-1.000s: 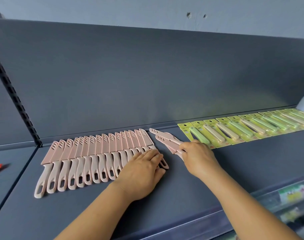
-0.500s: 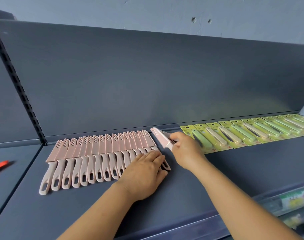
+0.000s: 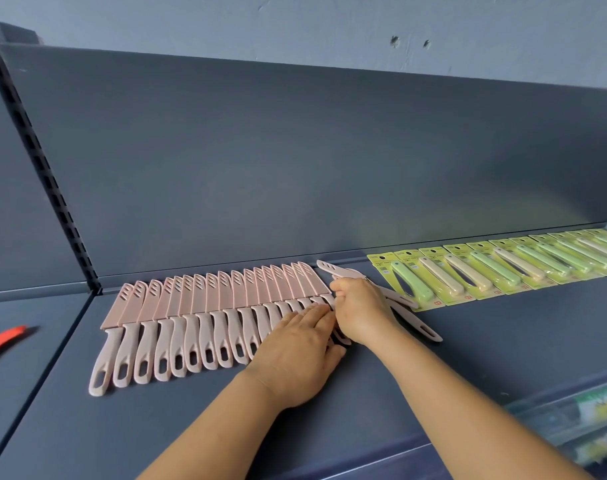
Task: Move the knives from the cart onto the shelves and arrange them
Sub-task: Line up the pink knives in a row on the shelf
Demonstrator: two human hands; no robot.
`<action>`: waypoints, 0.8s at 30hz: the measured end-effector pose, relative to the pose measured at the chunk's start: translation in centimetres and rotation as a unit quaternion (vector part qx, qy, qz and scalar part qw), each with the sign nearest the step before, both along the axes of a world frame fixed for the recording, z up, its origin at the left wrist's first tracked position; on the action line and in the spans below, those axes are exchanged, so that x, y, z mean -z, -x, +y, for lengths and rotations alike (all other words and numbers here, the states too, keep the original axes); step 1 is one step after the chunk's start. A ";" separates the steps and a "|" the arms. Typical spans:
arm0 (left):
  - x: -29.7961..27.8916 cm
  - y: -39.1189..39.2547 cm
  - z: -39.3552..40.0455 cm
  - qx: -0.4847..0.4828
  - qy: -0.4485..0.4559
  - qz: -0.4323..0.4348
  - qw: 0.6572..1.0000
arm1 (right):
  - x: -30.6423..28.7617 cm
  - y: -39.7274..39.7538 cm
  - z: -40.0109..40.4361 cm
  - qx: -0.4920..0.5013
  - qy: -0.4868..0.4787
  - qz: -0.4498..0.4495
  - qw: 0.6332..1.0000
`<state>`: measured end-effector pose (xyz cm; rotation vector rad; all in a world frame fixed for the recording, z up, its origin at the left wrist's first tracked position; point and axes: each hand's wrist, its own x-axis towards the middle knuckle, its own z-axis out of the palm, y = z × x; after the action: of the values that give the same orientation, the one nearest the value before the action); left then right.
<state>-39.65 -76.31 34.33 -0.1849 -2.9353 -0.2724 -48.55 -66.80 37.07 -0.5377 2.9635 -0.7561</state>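
Now the left hand (image 3: 300, 355) lies flat on the knife row (image 3: 205, 317) while the right hand (image 3: 361, 311) grips loose knives (image 3: 413, 322) beside it.

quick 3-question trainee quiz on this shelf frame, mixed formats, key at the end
1. True or false: the left hand lies flat on the handles at the right end of the pink knife row.
2. Multiple choice: what does the right hand grip? A) a green carded peeler B) a few loose pink knives C) the orange tool
3. Fill in: right of the pink row, on the same shelf, lies a row of ____ carded packs.

Key: 1 true; 2 B, the loose pink knives fan out past the hand; 3 yellow-green.
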 end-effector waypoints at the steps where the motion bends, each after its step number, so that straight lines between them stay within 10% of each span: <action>1: 0.0 0.0 0.0 0.000 0.001 0.003 1.000 | -0.1 -0.1 0.5 -0.005 0.001 0.012 1.000; 24: 0.6 0.6 0.4 0.022 0.004 -0.004 1.000 | 0.4 1.2 3.8 -0.014 -0.130 0.073 0.989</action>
<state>-40.29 -75.96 33.72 -0.2503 -2.9436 -0.2698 -49.75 -62.96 36.71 -0.6381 3.1113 -0.3319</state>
